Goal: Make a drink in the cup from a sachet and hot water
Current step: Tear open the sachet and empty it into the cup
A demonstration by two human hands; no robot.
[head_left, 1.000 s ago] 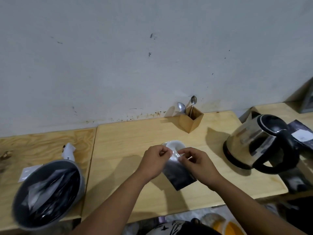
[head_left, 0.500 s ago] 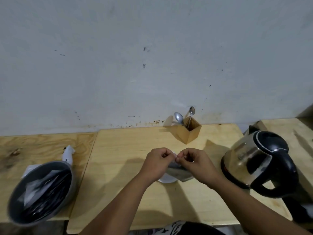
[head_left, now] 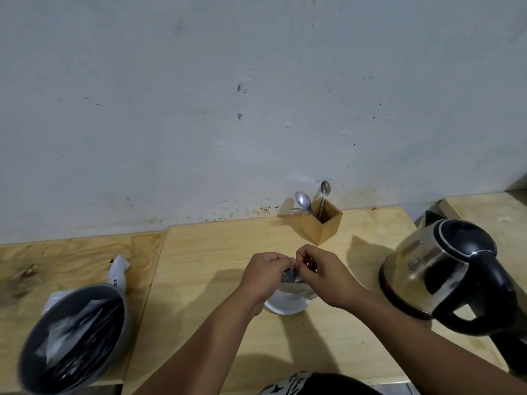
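Observation:
My left hand [head_left: 263,273] and my right hand [head_left: 320,273] meet at the middle of the wooden table, both pinching the top edge of a dark sachet [head_left: 291,276]. The sachet is mostly hidden behind my fingers. Directly under my hands stands a white cup [head_left: 286,305]; only its near side shows. A steel kettle [head_left: 436,276] with a black lid and handle sits on its base at the right, about a hand's width from my right wrist.
A wooden holder [head_left: 322,223] with spoons stands at the wall behind my hands. At the left, a grey bowl [head_left: 71,340] holds several dark sachets, with a white packet [head_left: 118,270] behind it. The table [head_left: 199,252] is two boards with a seam.
My hands and the sachet have moved from above the near side of the cup to right over it. The sachet hangs less in view now, bunched between my fingers.

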